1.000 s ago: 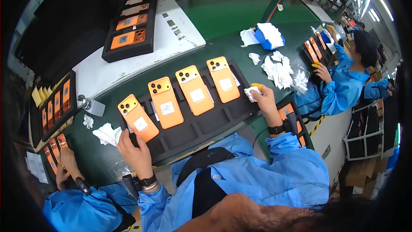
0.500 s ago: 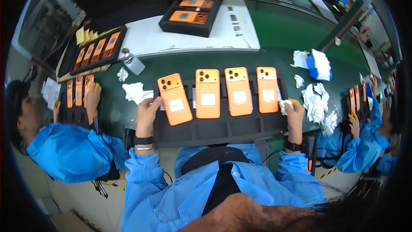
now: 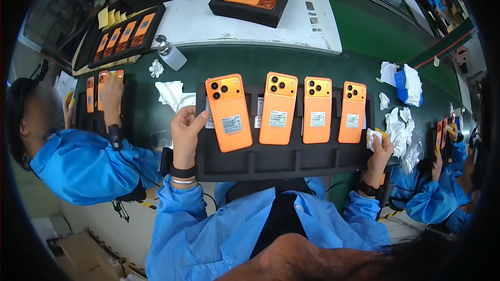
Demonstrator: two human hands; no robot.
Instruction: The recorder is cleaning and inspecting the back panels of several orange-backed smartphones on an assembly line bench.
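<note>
A black foam tray (image 3: 271, 169) lies in front of me, its near edge close to my body. Several orange smartphones rest in it in a row, backs up, each with a pale label; the leftmost phone (image 3: 229, 113) sits tilted. My left hand (image 3: 186, 132) is closed round the tray's left edge, thumb on top beside that phone. At the right edge my right hand (image 3: 381, 153) pinches a crumpled white wipe (image 3: 373, 138) against the tray, near the rightmost phone (image 3: 353, 113). Yellow covering shows on a right fingertip.
A pump bottle (image 3: 172, 56) and crumpled white wipes (image 3: 174, 95) lie beyond the left side. More wipes (image 3: 400, 130) and a blue pack (image 3: 409, 86) are at right. Black phone trays (image 3: 255, 13) stand at the back. Co-workers in blue sit on both sides.
My view has shifted, and the tray looks slightly larger and further right. Both hands keep their places at its edges. The left co-worker's hand has moved over their phones.
</note>
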